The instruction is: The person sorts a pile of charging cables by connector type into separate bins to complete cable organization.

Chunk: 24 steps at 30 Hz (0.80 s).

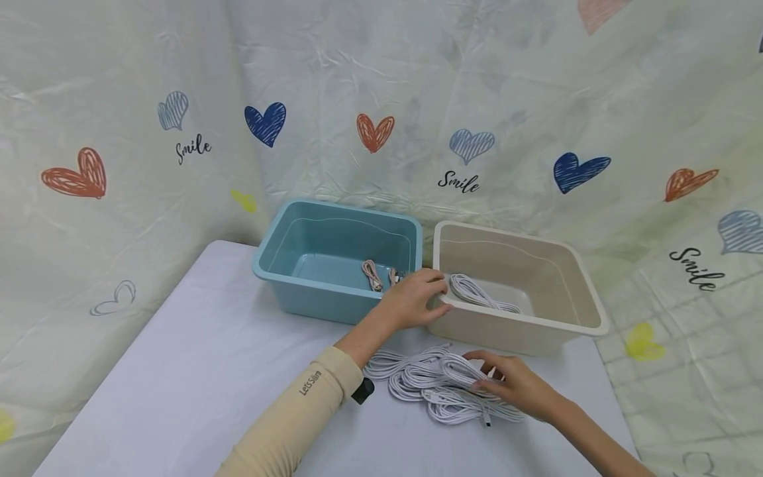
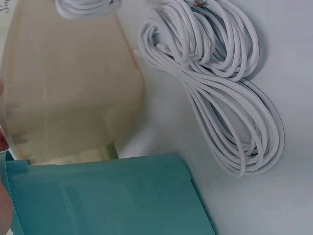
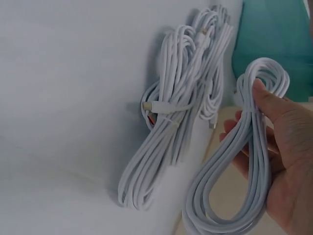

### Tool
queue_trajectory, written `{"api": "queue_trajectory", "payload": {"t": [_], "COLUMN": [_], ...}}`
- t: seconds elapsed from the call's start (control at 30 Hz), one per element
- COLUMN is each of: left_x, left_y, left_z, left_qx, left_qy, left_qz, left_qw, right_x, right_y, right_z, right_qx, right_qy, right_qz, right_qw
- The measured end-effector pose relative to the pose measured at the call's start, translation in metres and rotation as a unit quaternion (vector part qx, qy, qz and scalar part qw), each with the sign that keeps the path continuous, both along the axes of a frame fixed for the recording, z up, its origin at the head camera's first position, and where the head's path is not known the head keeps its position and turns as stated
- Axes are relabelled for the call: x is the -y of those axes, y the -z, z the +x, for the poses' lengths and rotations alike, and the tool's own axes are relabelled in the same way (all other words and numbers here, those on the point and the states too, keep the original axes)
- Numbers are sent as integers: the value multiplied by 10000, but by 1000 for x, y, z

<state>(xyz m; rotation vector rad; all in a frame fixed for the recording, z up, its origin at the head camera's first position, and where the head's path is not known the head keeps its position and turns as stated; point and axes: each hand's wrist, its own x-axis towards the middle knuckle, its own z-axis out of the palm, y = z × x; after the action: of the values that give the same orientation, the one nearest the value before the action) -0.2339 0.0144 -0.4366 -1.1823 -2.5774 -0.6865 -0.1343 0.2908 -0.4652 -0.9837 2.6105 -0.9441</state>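
My right hand [image 1: 512, 384] pinches a coiled white cable [image 3: 252, 127] between thumb and fingers, over a pile of white cables on the table. The right wrist view shows this coil as a long loop, tied near its upper end. In that view, the pile [image 3: 183, 98] lies beside it, with a connector [image 3: 154, 106] sticking out. My left hand [image 1: 414, 298] is at the front left corner of the beige bin [image 1: 524, 319], thumb outside and fingers over the rim. Only bits of its fingers show at the left wrist view's edge.
Left of the beige bin stands a teal bin [image 1: 322, 291] holding brownish-pink bundled cables [image 1: 371, 273]. Inside the beige bin lies a coiled white cable [image 1: 471, 290]. A curtain [image 1: 334, 66] printed with hearts hangs behind the white table [image 1: 197, 344].
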Motion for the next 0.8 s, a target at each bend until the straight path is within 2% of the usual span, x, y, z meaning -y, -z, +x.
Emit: {"api": "queue_trajectory", "payload": {"t": [0.1, 0.33, 0.8], "left_x": [0, 0, 0], "left_y": [0, 0, -1], "left_z": [0, 0, 0], "left_qx": [21, 39, 63], "left_qy": [8, -25, -92], "left_qz": [22, -39, -116], "left_qw": [10000, 10000, 9999], "right_x": [-2, -6, -19], "right_y": [-4, -14, -48], "right_z": [1, 2, 5], "right_qx": [44, -284, -488], "right_qy": [-5, -79, -75], "right_qz": [48, 28, -86], "right_qw": [10000, 9996, 9987]}}
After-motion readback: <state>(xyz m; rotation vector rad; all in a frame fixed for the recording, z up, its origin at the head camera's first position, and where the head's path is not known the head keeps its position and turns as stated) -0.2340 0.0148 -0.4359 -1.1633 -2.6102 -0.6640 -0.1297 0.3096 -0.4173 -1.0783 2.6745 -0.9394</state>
